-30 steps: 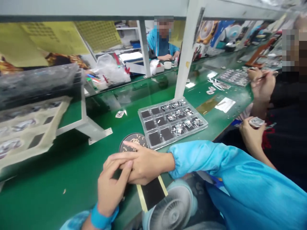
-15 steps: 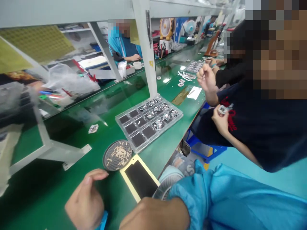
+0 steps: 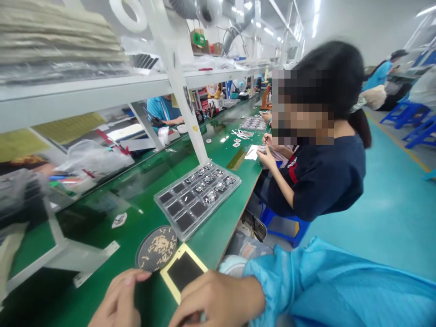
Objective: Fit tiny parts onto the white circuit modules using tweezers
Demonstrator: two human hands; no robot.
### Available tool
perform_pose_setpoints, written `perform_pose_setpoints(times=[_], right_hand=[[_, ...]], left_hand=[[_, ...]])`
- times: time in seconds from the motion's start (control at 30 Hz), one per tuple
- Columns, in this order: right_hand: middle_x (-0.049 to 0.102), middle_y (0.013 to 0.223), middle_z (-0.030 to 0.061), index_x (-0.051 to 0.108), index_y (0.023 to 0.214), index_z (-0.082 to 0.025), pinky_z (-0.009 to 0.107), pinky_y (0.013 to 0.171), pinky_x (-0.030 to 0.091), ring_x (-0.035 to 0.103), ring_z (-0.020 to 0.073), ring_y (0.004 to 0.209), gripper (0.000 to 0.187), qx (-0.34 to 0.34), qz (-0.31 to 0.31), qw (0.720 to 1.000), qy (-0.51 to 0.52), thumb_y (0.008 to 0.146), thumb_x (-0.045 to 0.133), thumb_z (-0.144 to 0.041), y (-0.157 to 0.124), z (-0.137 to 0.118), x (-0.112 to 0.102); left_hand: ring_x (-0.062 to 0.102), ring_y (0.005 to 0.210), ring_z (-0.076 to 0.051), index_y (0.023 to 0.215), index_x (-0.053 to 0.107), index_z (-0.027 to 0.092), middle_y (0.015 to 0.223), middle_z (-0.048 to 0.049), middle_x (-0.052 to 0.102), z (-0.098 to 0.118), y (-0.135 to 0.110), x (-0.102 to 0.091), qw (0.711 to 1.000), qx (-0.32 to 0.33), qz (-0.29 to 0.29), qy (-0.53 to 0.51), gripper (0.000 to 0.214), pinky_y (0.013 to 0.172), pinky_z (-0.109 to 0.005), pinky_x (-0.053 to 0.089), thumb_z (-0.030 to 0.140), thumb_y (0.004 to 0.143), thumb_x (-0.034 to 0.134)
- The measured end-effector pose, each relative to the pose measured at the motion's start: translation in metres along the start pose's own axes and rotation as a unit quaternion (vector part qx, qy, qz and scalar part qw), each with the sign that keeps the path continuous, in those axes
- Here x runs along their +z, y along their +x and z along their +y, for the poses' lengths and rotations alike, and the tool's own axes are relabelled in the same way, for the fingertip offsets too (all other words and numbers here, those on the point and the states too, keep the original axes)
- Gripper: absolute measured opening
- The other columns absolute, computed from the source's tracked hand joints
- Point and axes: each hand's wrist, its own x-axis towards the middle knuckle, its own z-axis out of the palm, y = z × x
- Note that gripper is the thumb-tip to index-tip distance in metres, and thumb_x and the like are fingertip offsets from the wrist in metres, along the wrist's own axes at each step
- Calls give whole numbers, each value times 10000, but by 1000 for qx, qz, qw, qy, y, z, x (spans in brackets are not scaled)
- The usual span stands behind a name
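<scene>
At the bottom edge, my left hand [image 3: 119, 299] has its thumb and forefinger pressed together, closed, beside the round dark dish [image 3: 141, 247]. Small beige pieces [image 3: 161, 243] lie scattered in that dish. My right hand [image 3: 221, 295], in a blue sleeve, shows its back with the fingers curled downward. It is over the near end of a black pad with a yellow border [image 3: 184, 268] and partly covers it. Whatever either hand holds, if anything, is hidden or too small to make out.
A clear compartment tray [image 3: 197, 209] holds small metallic parts in its farther cells. Left of the dish lies a small white part [image 3: 119, 220]. A white post [image 3: 187, 104] and bracket [image 3: 71, 259] stand on the green bench. A co-worker [image 3: 327, 177] sits on the right, holding a small part.
My view has tilted up, so the bench things and my hands appear lower, or smaller. The co-worker's raised hand has come down to the part in the other hand.
</scene>
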Motion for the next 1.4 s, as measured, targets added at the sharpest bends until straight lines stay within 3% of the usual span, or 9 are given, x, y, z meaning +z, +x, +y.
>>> perform_pose_setpoints(times=[0.1, 0.27, 0.43, 0.6, 0.77, 0.83, 0.97, 1.2, 1.4], right_hand=[[690, 671, 54, 783, 877, -105, 189, 550, 496, 610, 107, 570, 368, 5, 157, 984, -81, 946, 632, -433, -20, -7, -14], [645, 596, 41, 750, 730, -123, 202, 546, 464, 608, 101, 556, 419, -15, 227, 971, -71, 1031, 549, -334, -50, -17, -49], [601, 478, 30, 658, 538, -175, 252, 558, 448, 559, 112, 486, 586, -76, 327, 942, 3, 1053, 469, -381, -53, 6, -62], [561, 441, 3, 684, 551, -158, 197, 477, 402, 511, 76, 419, 652, -3, 275, 959, 71, 1089, 400, -392, -33, 21, -37], [685, 569, 15, 765, 682, -159, 186, 499, 446, 575, 76, 484, 514, -21, 39, 990, 135, 1050, 504, -404, 7, -1, -44], [635, 522, 10, 761, 649, -182, 225, 479, 398, 511, 85, 455, 514, -53, 133, 981, 133, 1035, 525, -424, 22, -11, -62], [529, 482, 12, 727, 593, -199, 289, 502, 364, 450, 118, 455, 614, -47, 371, 909, 184, 1053, 435, -484, 32, -11, -78], [544, 468, 9, 744, 602, -179, 273, 513, 391, 502, 109, 460, 562, -9, 258, 961, 100, 1052, 467, -370, 7, 21, -45], [530, 453, 12, 737, 569, -186, 286, 531, 392, 496, 121, 462, 578, 13, 349, 932, 94, 1016, 527, -487, 9, 31, -84]], left_hand=[[689, 958, -263, 715, 731, 216, 912, -54, 745, -6, 3, 0, 1000, 14, 5, 14, 345, 1008, -400, 517, 464, 919, 604], [708, 915, -267, 688, 737, 196, 868, -70, 755, -21, 11, -2, 996, 73, -18, 40, 375, 927, -389, 550, 446, 921, 582], [696, 893, -235, 704, 738, 184, 858, -73, 742, -25, 15, -4, 994, 95, -19, 44, 377, 877, -350, 544, 406, 953, 562], [694, 851, -219, 708, 732, 182, 825, -69, 739, -20, 17, -5, 996, 68, -20, 45, 375, 838, -329, 546, 396, 963, 559], [686, 830, -207, 688, 724, 186, 813, -62, 728, -20, 15, -7, 995, 79, -36, 55, 400, 805, -318, 535, 369, 984, 526], [682, 827, -204, 689, 724, 189, 811, -58, 725, -21, 15, -8, 994, 82, -43, 58, 392, 798, -316, 532, 358, 985, 529], [681, 821, -198, 693, 723, 189, 818, -53, 725, -24, 14, -8, 995, 72, -51, 56, 383, 791, -309, 529, 346, 987, 534], [675, 828, -187, 699, 716, 191, 823, -40, 721, -29, 14, -7, 995, 68, -63, 45, 352, 803, -297, 518, 320, 982, 551], [686, 830, -202, 693, 725, 186, 840, -55, 731, -30, 13, -8, 996, 58, -50, 52, 372, 803, -308, 532, 363, 973, 554]])
